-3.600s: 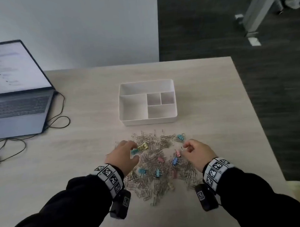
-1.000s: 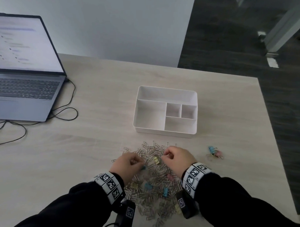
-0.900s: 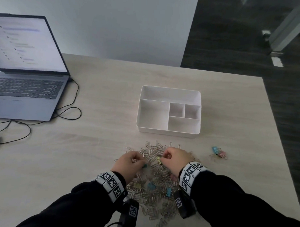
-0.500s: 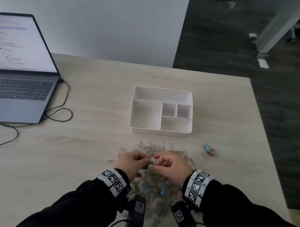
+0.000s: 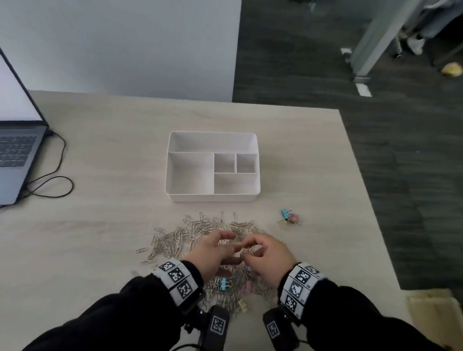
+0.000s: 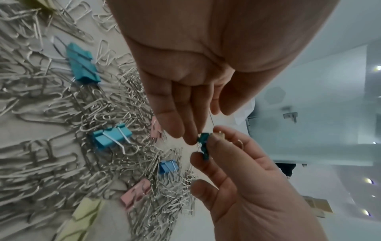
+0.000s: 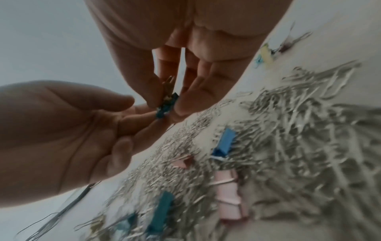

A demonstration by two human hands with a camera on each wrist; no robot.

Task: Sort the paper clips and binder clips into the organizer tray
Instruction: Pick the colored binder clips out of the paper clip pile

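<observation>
A pile of silver paper clips [image 5: 200,229] mixed with blue [image 6: 111,138], pink [image 7: 226,195] and yellow binder clips lies in front of the white organizer tray [image 5: 212,197], whose compartments hold nothing. My hands meet just above the pile. My right hand [image 5: 254,249] pinches a teal binder clip [image 6: 203,143] between thumb and finger, with a yellowish clip [image 6: 218,135] behind its forefinger. My left hand [image 5: 222,241] reaches in with straight fingers [image 6: 185,130] that touch the teal clip; its thumb stays apart. A few binder clips [image 5: 289,218] lie separately right of the pile.
An open laptop [image 5: 6,157] sits at the far left with a black cable [image 5: 49,181] looping beside it. The table's right edge [image 5: 371,223] drops to dark carpet. Bare tabletop lies around the tray.
My hands, working apart in the pile a second ago, have risen and come together over one teal clip. Since 3.6 s ago a small group of binder clips has appeared right of the pile.
</observation>
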